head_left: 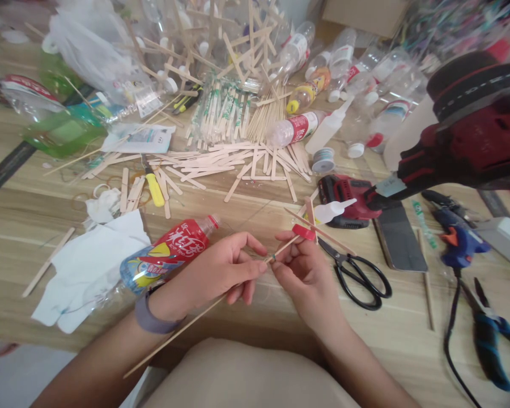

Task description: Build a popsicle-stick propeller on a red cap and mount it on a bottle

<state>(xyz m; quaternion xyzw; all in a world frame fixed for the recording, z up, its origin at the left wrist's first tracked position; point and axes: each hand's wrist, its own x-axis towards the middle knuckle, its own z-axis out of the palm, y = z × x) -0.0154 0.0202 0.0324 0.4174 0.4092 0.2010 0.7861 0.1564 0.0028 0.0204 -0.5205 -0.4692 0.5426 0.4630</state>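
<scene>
A long thin wooden stick (174,335) runs slantwise between my hands, its lower end pointing toward me at the left. My left hand (232,265), with a grey wristband (153,315), is closed on it by thumb and fingertips. My right hand (301,272) pinches the stick farther up, where a small dark green wrap shows. At the stick's upper end is a red bottle cap (304,232), against my right fingers; how it is joined is hidden. A red iced tea bottle (170,252) lies beside my left wrist. Black-handled scissors (357,275) lie right of my right hand.
Flat craft sticks (208,161) lie piled behind my hands, with plastic bottles beyond. A red power tool (463,136) stands at the right. Near it lie a phone (402,237), a blue glue gun (457,235) and pliers (488,334). White paper (96,260) lies left.
</scene>
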